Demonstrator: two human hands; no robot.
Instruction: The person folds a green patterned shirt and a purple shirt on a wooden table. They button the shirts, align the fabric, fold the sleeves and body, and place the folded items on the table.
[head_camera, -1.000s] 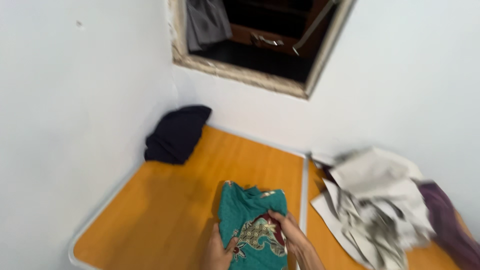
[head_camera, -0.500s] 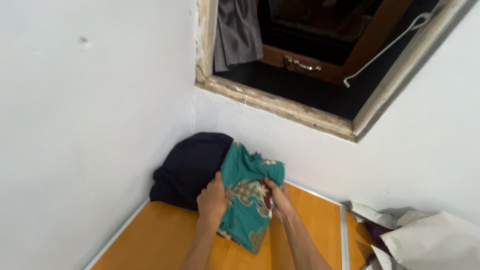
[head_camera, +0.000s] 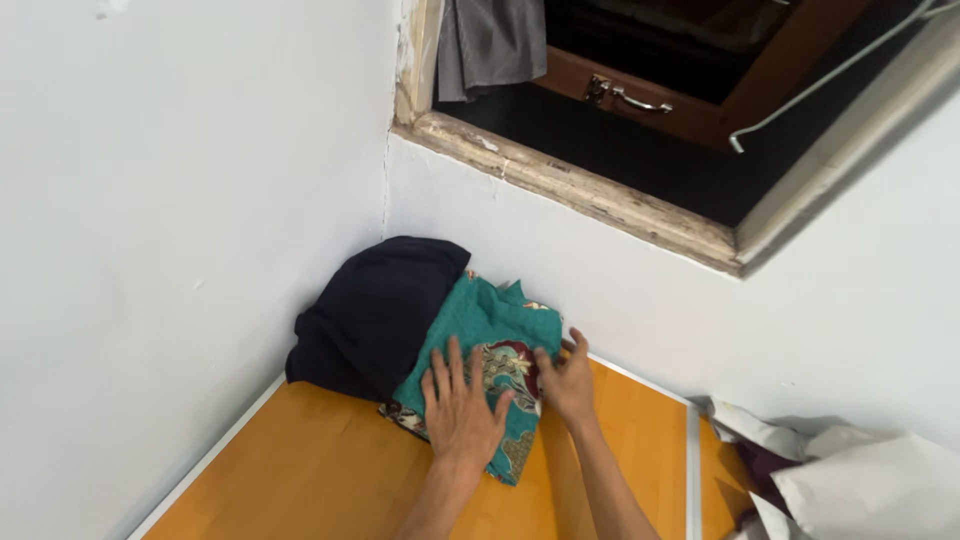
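Folded teal patterned cloth (head_camera: 478, 375) is lying at the far left corner of the orange table (head_camera: 330, 480), its left edge leaning against and partly overlapping a dark navy bundle (head_camera: 372, 312) wedged into the wall corner. Left hand (head_camera: 462, 410) is pressing flat on top of the cloth, fingers spread, palm down, grasping nothing. Right hand (head_camera: 568, 378) is resting open against the cloth's right edge, fingers touching the fabric. White crumpled fabric (head_camera: 860, 480) is lying well apart at the right edge. Window opening (head_camera: 640, 110) is showing above.
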